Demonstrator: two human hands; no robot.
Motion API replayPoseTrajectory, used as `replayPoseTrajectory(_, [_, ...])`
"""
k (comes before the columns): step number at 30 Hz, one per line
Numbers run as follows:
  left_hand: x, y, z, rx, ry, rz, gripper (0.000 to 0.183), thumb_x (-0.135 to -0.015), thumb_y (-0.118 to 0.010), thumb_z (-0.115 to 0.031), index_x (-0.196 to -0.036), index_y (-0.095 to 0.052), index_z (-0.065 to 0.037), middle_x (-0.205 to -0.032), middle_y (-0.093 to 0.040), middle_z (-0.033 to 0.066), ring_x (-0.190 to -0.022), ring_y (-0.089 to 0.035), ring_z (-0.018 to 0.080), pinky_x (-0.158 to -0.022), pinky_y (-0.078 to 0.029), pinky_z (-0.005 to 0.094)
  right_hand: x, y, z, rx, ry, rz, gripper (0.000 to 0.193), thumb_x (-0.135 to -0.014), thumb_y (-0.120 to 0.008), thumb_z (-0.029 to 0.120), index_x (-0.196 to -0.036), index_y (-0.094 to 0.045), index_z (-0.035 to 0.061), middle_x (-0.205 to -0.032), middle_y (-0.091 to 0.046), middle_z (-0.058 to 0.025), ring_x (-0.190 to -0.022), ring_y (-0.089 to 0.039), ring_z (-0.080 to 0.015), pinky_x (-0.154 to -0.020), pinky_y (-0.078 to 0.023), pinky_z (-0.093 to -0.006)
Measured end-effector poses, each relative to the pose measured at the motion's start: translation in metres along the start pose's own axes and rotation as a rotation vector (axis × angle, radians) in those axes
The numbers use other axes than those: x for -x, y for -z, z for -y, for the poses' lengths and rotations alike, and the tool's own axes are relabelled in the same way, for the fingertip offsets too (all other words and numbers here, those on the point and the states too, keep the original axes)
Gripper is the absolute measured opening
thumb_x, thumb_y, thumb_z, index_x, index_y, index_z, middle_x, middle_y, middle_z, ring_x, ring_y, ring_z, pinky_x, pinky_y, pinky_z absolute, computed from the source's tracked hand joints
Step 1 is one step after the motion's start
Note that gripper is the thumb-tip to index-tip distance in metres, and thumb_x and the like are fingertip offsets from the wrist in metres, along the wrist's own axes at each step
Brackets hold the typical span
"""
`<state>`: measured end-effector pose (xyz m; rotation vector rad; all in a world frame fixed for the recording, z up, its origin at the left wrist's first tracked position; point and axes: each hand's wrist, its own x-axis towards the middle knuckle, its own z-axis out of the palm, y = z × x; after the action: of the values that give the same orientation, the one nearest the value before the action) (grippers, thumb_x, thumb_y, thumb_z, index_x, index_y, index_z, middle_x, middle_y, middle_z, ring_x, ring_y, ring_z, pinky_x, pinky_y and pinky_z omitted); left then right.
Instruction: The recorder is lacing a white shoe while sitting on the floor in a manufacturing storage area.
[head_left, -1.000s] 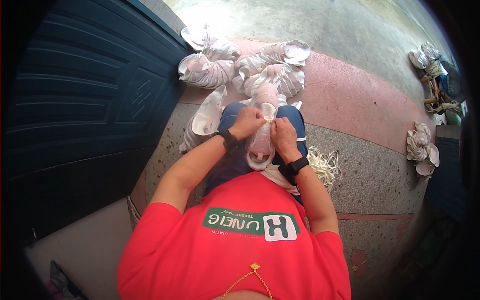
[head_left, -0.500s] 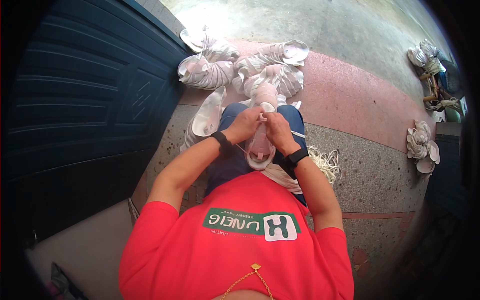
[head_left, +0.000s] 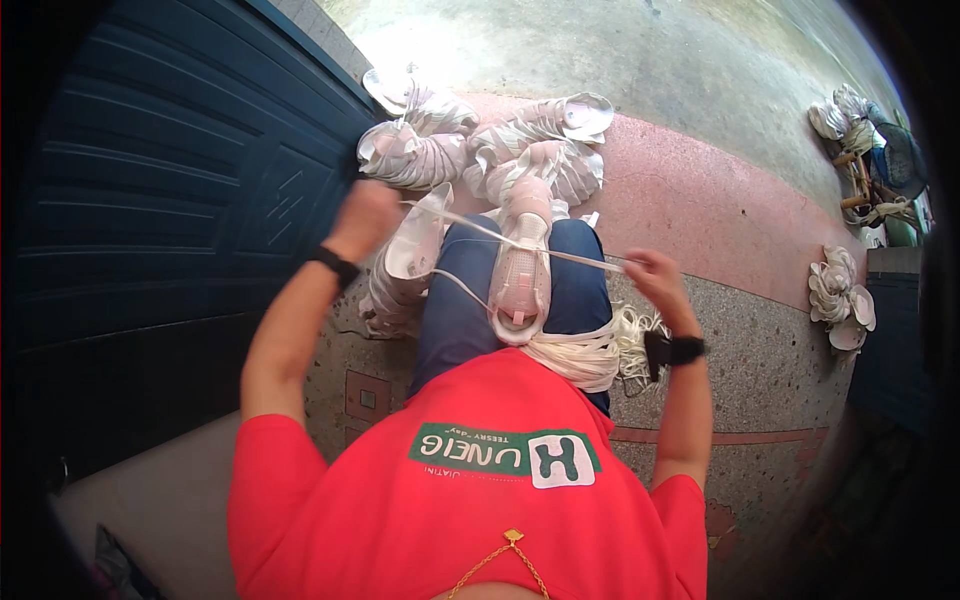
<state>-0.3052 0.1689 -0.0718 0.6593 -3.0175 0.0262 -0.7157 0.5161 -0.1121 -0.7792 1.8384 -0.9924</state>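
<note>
A pale pink and white shoe upper (head_left: 520, 280) lies lengthwise between my knees. A white shoelace (head_left: 575, 256) runs through its front eyelets and stretches out to both sides. My left hand (head_left: 366, 215), closed and somewhat blurred, grips the lace's left end beside the dark door. Out to the right, my right hand (head_left: 655, 278) pinches the other end. One loose loop of lace hangs over my left thigh. A bundle of white laces (head_left: 575, 357) is draped across my right thigh.
Stacks of nested shoe uppers (head_left: 410, 155) stand on the floor ahead, with another stack (head_left: 405, 255) by my left leg. A tangle of laces (head_left: 637, 345) lies right of my leg. The dark panelled door (head_left: 180, 200) bounds the left. More uppers (head_left: 840, 295) sit far right.
My hands have moved apart from the shoe upper's middle, the left toward the door and the right outward. The lace is now drawn out between them.
</note>
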Motion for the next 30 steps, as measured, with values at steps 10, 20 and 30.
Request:
replayPoseTrajectory(10, [0.068, 0.075, 0.095, 0.632, 0.785, -0.311, 0.026, -0.099, -0.065, -0.028, -0.103, -0.075, -0.004, -0.086, -0.069, 0.004, -0.076, -0.062, 0.0138, -0.067, -0.049, 0.0304, 0.069, 0.074, -0.057, -0.42, -0.092, -0.07, 0.026, -0.101, -0.065, 0.017, -0.122, -0.066, 0.0002, -0.08, -0.061, 0.0028, -0.069, -0.057, -0.0071, -0.065, -0.048, -0.0226])
replayPoseTrajectory(20, [-0.076, -0.047, -0.156, 1.128, 0.803, 0.459, 0.031, -0.09, -0.073, -0.029, -0.075, -0.067, -0.002, -0.065, -0.061, 0.0037, -0.046, -0.049, 0.0088, -0.037, -0.034, 0.0257, 0.118, 0.12, -0.011, -0.593, 0.123, -0.265, 0.029, -0.104, -0.063, 0.016, -0.128, -0.061, 0.0004, -0.078, -0.06, 0.0016, -0.071, -0.057, -0.0079, -0.077, -0.052, -0.027])
replayPoseTrajectory(30, [-0.073, -0.045, -0.146, 1.531, 0.74, -0.147, 0.017, -0.094, -0.06, -0.012, -0.085, -0.068, 0.0, -0.084, -0.07, 0.0113, -0.074, -0.064, 0.0173, -0.069, -0.052, 0.0313, 0.191, 0.224, -0.02, -1.202, 0.576, -0.363, 0.026, -0.108, -0.056, 0.019, -0.124, -0.059, -0.0007, -0.07, -0.039, 0.0041, -0.06, -0.036, -0.0075, -0.066, -0.039, -0.0281])
